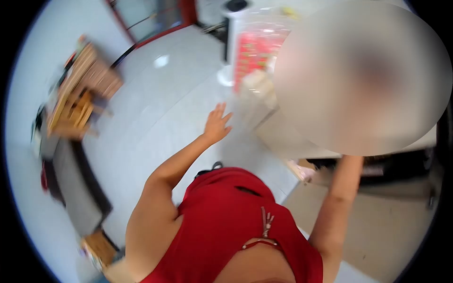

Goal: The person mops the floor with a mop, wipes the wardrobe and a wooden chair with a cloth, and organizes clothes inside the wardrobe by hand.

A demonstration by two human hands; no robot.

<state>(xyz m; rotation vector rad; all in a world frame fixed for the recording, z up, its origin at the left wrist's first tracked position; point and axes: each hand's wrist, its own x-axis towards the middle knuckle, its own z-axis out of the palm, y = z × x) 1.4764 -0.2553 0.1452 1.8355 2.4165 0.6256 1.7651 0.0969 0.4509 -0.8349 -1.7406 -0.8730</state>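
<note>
My left hand (218, 123) hangs in the air over the pale floor with its fingers stretched and apart, holding nothing. Nearest to it is a whitish bag or bundle (257, 89) at the edge of a light-coloured table or counter (283, 134). My right forearm (347, 179) reaches forward over that surface. A large round blur covers my right hand and whatever lies around it, so neither its fingers nor anything in them can be made out.
A red patterned package (252, 54) in clear plastic stands beside a white cylinder with a dark top (236, 7). At the left are a wooden desk (96, 70), a wooden chair (78, 111) and a grey sofa (78, 184). A red-framed door (155, 19) is at the back.
</note>
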